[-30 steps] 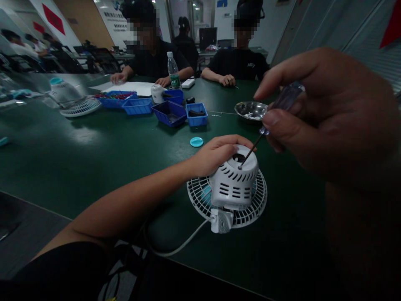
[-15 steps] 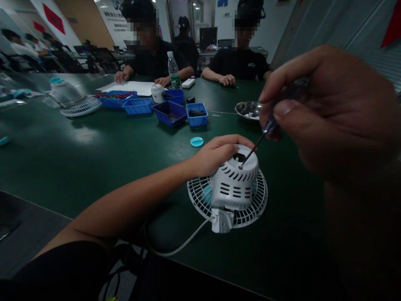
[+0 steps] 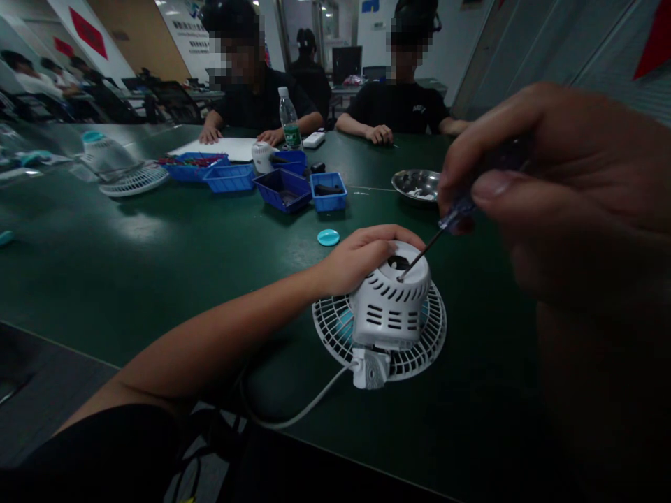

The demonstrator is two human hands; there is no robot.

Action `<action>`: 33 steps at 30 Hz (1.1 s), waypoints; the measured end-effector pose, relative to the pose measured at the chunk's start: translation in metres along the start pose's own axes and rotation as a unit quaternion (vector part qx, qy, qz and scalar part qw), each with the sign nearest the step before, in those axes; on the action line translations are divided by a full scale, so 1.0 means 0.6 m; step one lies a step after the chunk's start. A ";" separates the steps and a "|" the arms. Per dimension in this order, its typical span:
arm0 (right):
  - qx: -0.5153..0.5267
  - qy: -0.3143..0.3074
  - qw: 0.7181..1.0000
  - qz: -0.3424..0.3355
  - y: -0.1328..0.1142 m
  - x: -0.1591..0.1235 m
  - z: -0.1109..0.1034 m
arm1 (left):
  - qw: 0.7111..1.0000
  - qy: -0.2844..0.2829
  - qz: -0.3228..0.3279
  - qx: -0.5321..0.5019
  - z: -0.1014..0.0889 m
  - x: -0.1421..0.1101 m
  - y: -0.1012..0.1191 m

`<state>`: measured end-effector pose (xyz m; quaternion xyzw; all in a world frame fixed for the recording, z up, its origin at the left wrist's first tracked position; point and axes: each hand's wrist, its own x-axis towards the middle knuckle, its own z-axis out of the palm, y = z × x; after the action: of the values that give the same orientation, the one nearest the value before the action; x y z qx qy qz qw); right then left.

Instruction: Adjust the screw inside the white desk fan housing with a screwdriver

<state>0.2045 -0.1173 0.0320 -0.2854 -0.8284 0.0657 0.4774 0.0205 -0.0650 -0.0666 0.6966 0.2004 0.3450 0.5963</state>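
A white electric fan (image 3: pixel 391 307) lies grille down on the green table, its slotted motor housing upward. My left hand (image 3: pixel 361 258) is wrapped round the far left side of the housing; some fingertips are hidden behind it. In my right hand (image 3: pixel 560 181) is a screwdriver (image 3: pixel 451 214) with a clear purplish handle, gripped between thumb and fingers. Its thin shaft slants down to the left, and the tip rests at a small hole in the housing's top, beside a larger dark opening. From the fan's base a white cord (image 3: pixel 309 419) runs left. Behind my left hand lies a turquoise round cap (image 3: pixel 328 237).
Several blue bins (image 3: pixel 283 190) stand mid-table, with a water bottle (image 3: pixel 290 120) behind them. A metal bowl (image 3: pixel 414 185) holds small white pieces. Another fan (image 3: pixel 118 164) lies at the far left. Two people sit across the green table (image 3: pixel 210 244).
My right hand has shifted slightly right and turned a little around the screwdriver, whose tip stays on the housing. Across the table, one person's hand has moved on the white sheet.
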 end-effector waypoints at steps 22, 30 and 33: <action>-0.136 0.010 0.990 -0.028 -0.028 0.001 0.008 | 1.000 0.010 0.021 -0.010 0.000 0.001 -0.002; -0.137 -0.012 0.988 -0.063 -0.010 -0.003 0.003 | 0.999 0.037 0.027 0.029 0.002 -0.004 0.001; -0.102 -0.016 0.991 -0.079 -0.005 -0.002 0.002 | 0.999 0.033 0.021 0.036 0.002 -0.005 0.002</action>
<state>0.2026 -0.1203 0.0315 -0.2652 -0.8585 -0.0527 0.4358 0.0189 -0.0682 -0.0664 0.7103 0.2175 0.3725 0.5563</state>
